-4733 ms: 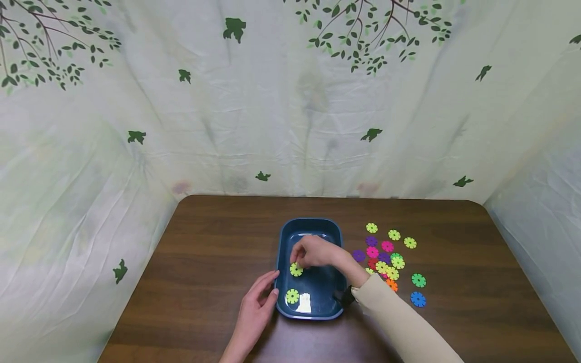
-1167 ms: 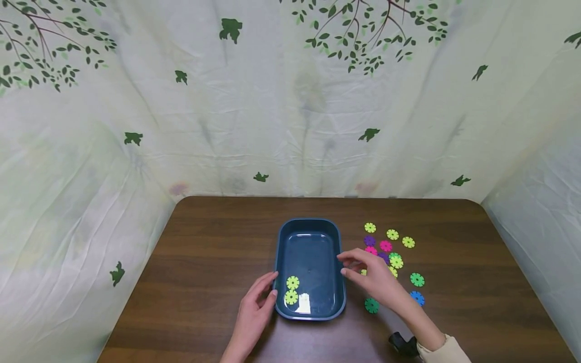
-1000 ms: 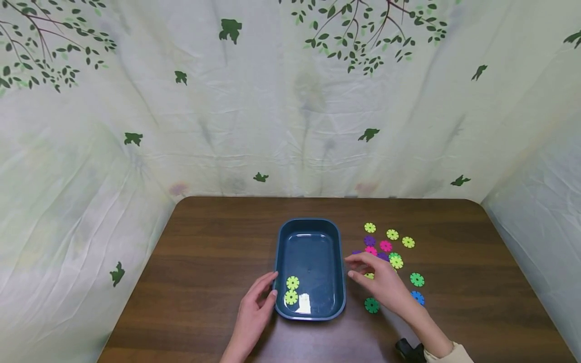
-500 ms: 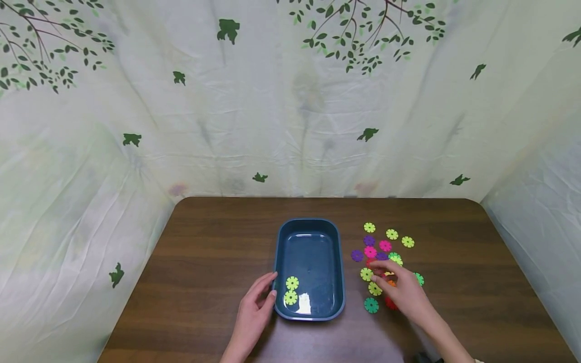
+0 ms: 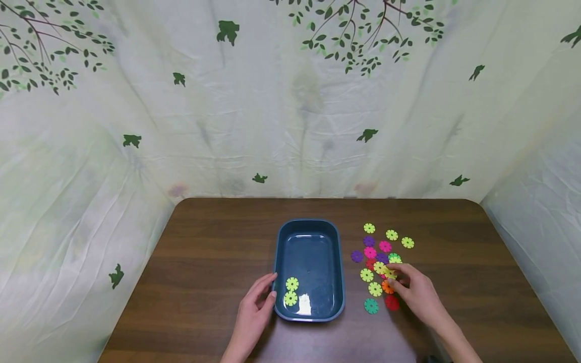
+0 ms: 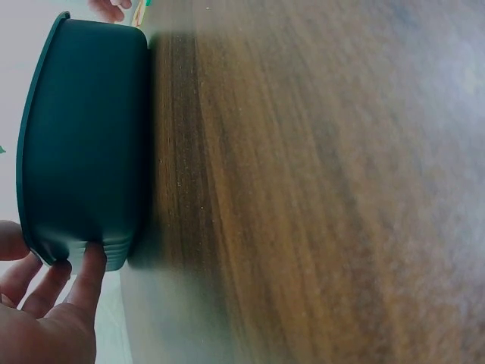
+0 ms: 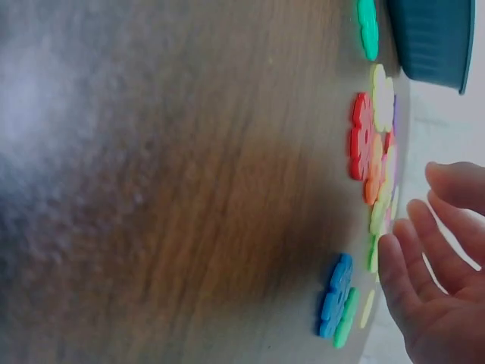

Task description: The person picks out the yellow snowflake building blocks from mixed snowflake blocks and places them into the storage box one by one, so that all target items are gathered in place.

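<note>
A blue rectangular tray (image 5: 310, 314) holds two yellow flower-shaped discs (image 5: 291, 291) near its left wall. My left hand (image 5: 254, 310) rests at the tray's left side, its fingertips touching the outer wall and rim, as the left wrist view also shows. To the tray's right lies a loose group of flower discs in several colours. Over it my right hand (image 5: 417, 292) reaches down, thumb and index finger on either side of a yellow flower disc (image 5: 389, 273). In the right wrist view the thumb and fingers (image 7: 398, 277) stand apart.
Around the reached-for disc lie purple flower discs (image 5: 357, 256), pink ones (image 5: 385, 246), an orange one (image 5: 388, 287) and a red one (image 5: 392, 302). A blue flower disc (image 7: 336, 296) lies nearer the right wrist. A pale leaf-printed cloth (image 5: 290, 126) hangs behind the brown table (image 5: 218, 252).
My right hand has left the tray, where the two yellow discs now lie close together, and moved right to the loose discs. The left hand has stayed at the tray's side.
</note>
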The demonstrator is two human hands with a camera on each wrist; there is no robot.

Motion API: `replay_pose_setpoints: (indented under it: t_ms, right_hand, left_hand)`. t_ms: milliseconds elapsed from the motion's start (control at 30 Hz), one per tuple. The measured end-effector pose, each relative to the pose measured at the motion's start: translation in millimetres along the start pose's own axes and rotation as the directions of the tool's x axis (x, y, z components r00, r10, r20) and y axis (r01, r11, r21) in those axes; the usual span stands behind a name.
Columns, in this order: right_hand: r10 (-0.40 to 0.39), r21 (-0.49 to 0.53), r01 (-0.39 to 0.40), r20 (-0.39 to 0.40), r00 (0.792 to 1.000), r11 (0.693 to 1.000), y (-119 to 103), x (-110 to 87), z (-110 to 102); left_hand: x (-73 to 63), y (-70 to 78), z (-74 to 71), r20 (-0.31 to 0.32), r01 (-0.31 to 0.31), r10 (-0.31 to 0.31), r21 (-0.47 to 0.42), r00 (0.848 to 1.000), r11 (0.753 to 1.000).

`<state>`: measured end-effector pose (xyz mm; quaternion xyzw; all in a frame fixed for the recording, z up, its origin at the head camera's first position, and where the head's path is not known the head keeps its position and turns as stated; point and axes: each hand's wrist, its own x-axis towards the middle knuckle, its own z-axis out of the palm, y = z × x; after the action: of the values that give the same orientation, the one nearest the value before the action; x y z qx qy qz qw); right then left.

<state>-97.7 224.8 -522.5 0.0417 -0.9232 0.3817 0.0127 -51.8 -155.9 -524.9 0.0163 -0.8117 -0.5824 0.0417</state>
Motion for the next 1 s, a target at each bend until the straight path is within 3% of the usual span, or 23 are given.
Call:
replay_pose_setpoints:
  t_ms: [333,1000]
  right_hand:
    - [0.012,-0.035,-0.012,0.011,1.000,0.999,8.3,7.2,-1.7]
    - [0.018,-0.087,-0.011,0.078,0.997,0.996,10.2,16.9,1.4]
  left_hand:
    - [0.9,-0.9,-0.1,0.005,0.034,-0.035,0.029,0.999,0.999]
    - [-0.7,0.0,-1.3,0.010,0.009,-0.009,-0.005,1.000,1.000]
